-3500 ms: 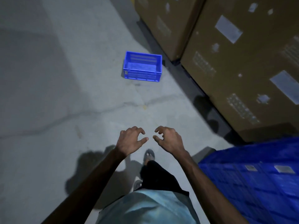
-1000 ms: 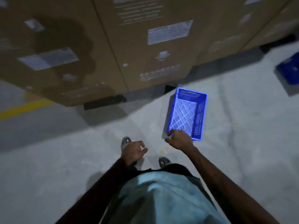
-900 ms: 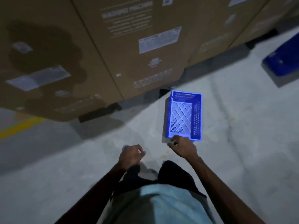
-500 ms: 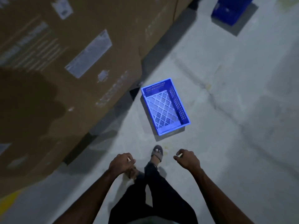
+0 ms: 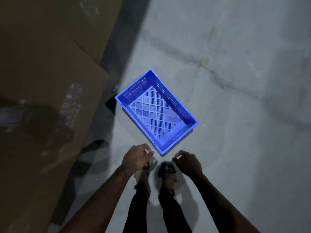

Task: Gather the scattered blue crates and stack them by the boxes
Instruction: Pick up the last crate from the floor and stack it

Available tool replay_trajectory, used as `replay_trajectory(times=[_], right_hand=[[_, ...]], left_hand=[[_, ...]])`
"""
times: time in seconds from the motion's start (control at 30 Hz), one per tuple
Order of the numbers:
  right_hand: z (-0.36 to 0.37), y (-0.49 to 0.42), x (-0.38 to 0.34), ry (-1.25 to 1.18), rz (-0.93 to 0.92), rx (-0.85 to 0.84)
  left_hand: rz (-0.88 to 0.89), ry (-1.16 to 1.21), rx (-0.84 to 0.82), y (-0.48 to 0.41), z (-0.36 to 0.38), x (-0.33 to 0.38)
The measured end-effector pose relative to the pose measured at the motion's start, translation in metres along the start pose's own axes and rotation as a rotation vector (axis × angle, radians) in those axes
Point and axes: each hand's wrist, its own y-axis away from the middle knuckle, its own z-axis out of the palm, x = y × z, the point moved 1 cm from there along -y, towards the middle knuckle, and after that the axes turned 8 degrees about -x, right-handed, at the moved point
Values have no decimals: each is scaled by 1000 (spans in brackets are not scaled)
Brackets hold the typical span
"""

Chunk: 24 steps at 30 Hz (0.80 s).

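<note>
An empty blue crate [image 5: 158, 115] with a slotted bottom sits upright on the concrete floor, turned at an angle, its far corner close to the big cardboard boxes [image 5: 42, 78] on the left. My left hand [image 5: 137, 157] hovers just short of the crate's near corner with its fingers curled under and nothing in it. My right hand [image 5: 188, 163] hangs a little to the right of that corner, also curled and holding nothing. Neither hand touches the crate.
The tall cardboard boxes fill the left side, with a dark gap [image 5: 121, 47] along their base. Grey cracked concrete floor [image 5: 244, 106] spreads to the right and ahead. My sandalled feet [image 5: 168, 170] stand right below the crate.
My right hand, which touched the crate's near edge a second ago, has come off it. The view has swung so the boxes sit further left, and the far blue crates have left the frame.
</note>
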Motion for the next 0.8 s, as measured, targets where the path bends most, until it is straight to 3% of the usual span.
replay_trajectory(times=[0.3, 0.4, 0.5, 0.6, 0.8], right_hand=[[106, -204, -15, 77, -254, 144], [141, -254, -18, 72, -304, 128], [170, -285, -23, 116, -281, 30], [179, -301, -25, 114, -270, 98], [171, -299, -22, 266, -268, 130]], left_hand=[[207, -887, 191, -220, -19, -70], [229, -1096, 122, -272, -22, -102], [269, -1139, 99, -305, -21, -123], [334, -1126, 145, -320, -18, -128], [241, -1126, 220, -316, -8, -114]])
